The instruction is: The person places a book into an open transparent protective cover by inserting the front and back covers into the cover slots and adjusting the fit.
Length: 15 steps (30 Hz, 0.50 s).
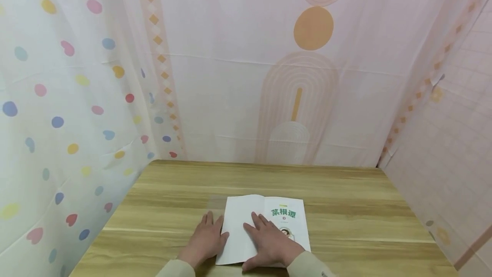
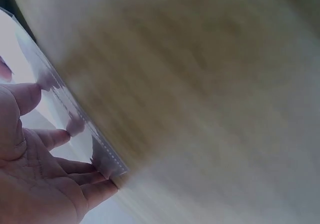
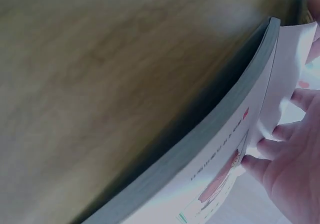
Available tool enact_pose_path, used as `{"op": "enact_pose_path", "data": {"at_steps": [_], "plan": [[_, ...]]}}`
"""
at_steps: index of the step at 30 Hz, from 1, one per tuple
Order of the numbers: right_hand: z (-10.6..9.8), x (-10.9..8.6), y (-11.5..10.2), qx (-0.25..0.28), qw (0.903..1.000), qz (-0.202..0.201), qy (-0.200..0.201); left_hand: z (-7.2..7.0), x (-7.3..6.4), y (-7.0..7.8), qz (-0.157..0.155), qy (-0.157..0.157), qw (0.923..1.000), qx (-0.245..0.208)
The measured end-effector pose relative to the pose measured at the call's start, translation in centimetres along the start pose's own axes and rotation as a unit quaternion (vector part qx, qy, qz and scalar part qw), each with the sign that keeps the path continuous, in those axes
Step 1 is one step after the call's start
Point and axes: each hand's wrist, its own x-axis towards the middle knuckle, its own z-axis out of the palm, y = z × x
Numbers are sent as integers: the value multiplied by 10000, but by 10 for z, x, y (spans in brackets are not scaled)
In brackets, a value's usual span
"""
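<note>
An open book (image 1: 239, 225) lies on the wooden table. Its left side is blank white; the right page (image 1: 296, 206) bears green characters and a small picture. My right hand (image 1: 270, 240) rests across the fold, fingers spread, and covers part of the right page. In the right wrist view those fingertips (image 3: 248, 163) touch the paper above the book's thick page edge (image 3: 200, 139). My left hand (image 1: 205, 238) lies flat at the book's left edge. Under its straight fingers, a clear plastic sheet (image 2: 107, 156) with a dotted edge shows in the left wrist view.
The wood-grain table (image 1: 357, 208) extends around the book to both sides and behind it. Patterned curtains hang along the back (image 1: 219, 106), at the left (image 1: 84, 140) and at the right (image 1: 453, 140) of the table.
</note>
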Motion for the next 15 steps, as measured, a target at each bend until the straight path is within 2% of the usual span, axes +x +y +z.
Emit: {"op": "enact_pose_path", "data": {"at_steps": [7, 15], "plan": [[-2, 5, -6, 89, 9998, 123, -90, 3, -1, 0, 127, 176, 9997, 121], [3, 5, -11, -404, 9991, 118, 1, 6, -2, 0, 127, 319, 9993, 139]]}}
